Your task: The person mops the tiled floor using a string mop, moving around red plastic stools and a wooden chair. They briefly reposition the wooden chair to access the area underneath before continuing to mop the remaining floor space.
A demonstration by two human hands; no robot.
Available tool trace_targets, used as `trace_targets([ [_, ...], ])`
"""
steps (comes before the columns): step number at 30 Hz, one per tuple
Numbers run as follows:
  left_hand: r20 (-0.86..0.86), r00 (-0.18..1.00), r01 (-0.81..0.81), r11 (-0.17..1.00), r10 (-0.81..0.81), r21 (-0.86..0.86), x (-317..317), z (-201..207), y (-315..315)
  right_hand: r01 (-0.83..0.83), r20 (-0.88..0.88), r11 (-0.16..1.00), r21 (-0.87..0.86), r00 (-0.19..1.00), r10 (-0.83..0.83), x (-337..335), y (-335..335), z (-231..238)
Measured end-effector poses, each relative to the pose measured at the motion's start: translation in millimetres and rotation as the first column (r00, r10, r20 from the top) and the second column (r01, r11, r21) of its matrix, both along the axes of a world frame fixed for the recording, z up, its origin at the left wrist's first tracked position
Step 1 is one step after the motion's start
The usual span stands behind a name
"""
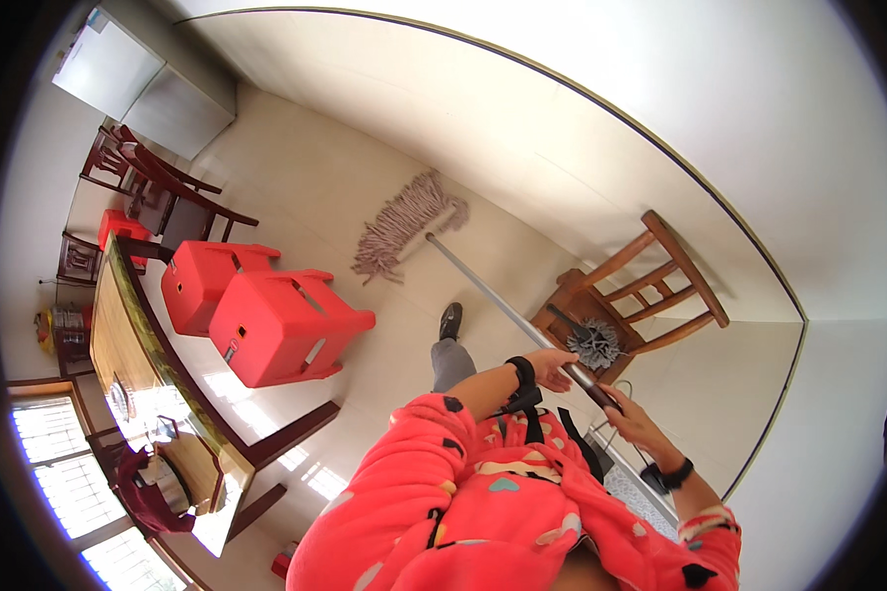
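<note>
Both hands, left hand (552,366) and right hand (629,414), wrap tight around the long grey metal mop handle (493,297), angled so its beige string head (404,227) drags flat on the floor.

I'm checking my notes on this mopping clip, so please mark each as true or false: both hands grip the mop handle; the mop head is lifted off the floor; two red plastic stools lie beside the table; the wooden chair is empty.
1. Both hands, left hand and right hand, grip the long grey metal mop handle. True.
2. The beige string mop head is lifted off the floor. False: it lies spread on the pale tiled floor.
3. Two red plastic stools lie beside the long wooden table. True.
4. The brown wooden slatted chair is empty. False: a grey duster head rests on its seat.
</note>
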State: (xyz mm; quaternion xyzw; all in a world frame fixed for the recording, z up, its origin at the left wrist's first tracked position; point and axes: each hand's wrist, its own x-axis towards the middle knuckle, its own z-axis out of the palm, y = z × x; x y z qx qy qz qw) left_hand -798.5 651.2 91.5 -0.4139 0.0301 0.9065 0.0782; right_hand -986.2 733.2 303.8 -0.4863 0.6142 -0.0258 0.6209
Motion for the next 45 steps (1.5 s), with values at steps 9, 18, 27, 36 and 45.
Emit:
trace_targets([
  [9,0.004,0.995,-0.102,0.993,0.102,0.054,-117.7,31.3,52.1,-0.04,-0.315,0.995,-0.096,0.949,0.008,-79.7,66.6,130.1],
  [18,0.054,0.933,-0.353,0.934,0.356,-0.058,-119.0,41.3,17.0,-0.119,-0.374,0.99,-0.071,0.924,0.084,-67.2,-6.1,129.3],
  [27,0.148,0.797,-0.585,0.809,0.585,-0.048,6.5,-5.6,-103.1,-0.346,-0.276,0.923,-0.167,0.915,0.293,21.2,-164.8,68.9],
  [36,0.261,0.647,-0.556,0.678,0.716,-0.481,278.7,-110.2,-175.5,-0.368,-0.079,0.869,-0.331,0.928,0.363,253.4,-237.9,-120.1],
  [45,0.269,0.618,-0.543,0.649,0.738,-0.533,428.7,-81.4,-249.6,-0.174,0.171,0.926,-0.336,0.955,0.241,453.1,-335.0,-209.5],
])
